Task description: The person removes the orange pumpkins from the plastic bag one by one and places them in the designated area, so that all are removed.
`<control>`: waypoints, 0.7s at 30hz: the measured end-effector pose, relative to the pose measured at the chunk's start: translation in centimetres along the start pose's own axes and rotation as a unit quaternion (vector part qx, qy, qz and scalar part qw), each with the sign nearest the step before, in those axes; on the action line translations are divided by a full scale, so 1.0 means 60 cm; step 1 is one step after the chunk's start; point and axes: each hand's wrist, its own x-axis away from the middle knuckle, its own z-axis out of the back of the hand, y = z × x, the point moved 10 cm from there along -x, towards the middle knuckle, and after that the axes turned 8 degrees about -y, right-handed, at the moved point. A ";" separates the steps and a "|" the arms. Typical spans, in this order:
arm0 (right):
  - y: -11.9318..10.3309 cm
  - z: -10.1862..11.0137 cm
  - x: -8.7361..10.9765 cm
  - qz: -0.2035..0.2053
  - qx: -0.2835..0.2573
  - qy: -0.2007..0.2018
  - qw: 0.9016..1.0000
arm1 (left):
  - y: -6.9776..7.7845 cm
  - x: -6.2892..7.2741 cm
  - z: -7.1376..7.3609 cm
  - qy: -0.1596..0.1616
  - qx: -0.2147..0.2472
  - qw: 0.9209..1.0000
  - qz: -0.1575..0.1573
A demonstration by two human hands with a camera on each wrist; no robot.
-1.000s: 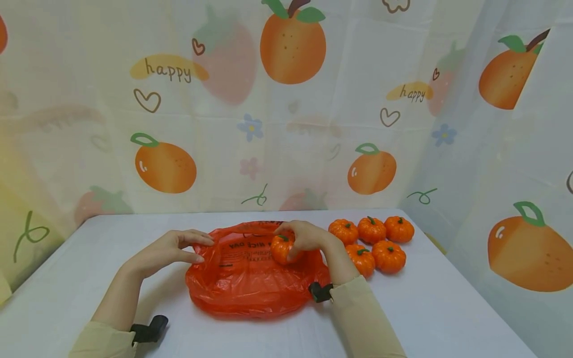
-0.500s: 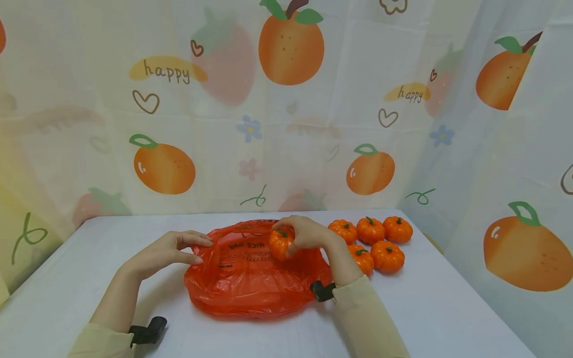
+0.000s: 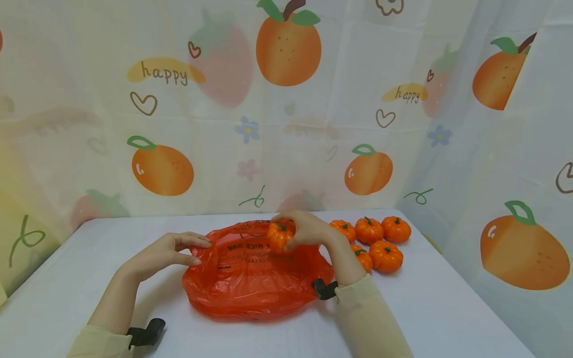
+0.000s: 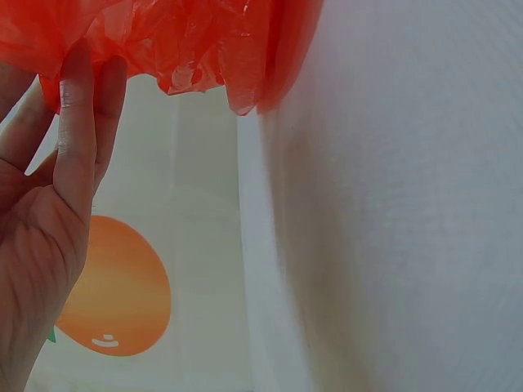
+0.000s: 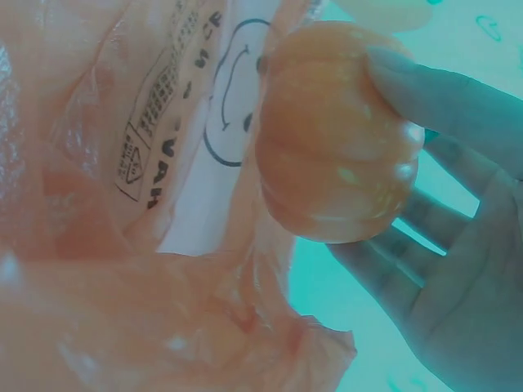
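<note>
A red plastic bag [image 3: 243, 283] lies spread on the table with its wide mouth facing up and black print showing inside. At its left rim my left hand [image 3: 156, 253] holds the film between fingers and thumb; in the left wrist view, red film [image 4: 163, 41] covers the fingertips. Over the bag's far right edge, my right hand [image 3: 309, 231] grips a small orange pumpkin [image 3: 279, 237] with a green stem. Seen from the right wrist, thumb and fingers clasp the ribbed pumpkin [image 5: 339, 135] from one side, next to the bag's printed smiley face.
Several more small pumpkins [image 3: 386, 256] stand grouped on the white table [image 3: 425, 313], right of the bag and partly behind my right forearm. A fruit-patterned curtain [image 3: 286, 134] hangs along the table's far side. Both wrists carry black camera mounts [image 3: 147, 333].
My right hand has lifted the pumpkin slightly, up from inside the bag's mouth toward its far rim. The left hand keeps its place at the bag's left rim.
</note>
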 end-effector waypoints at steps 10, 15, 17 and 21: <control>-0.014 0.026 0.014 0.010 0.008 0.034 0.999 | 0.006 0.000 -0.001 -0.002 -0.001 1.000 -0.006; -0.015 0.039 0.025 -0.003 -0.012 0.052 0.999 | 0.005 0.000 -0.001 0.000 -0.004 1.000 -0.007; -0.014 0.044 0.029 -0.006 -0.016 0.059 0.998 | 0.004 0.000 0.000 0.000 -0.003 1.000 -0.006; -0.011 0.056 0.038 -0.006 -0.008 0.067 0.998 | 0.001 0.000 0.000 0.001 0.003 1.000 -0.003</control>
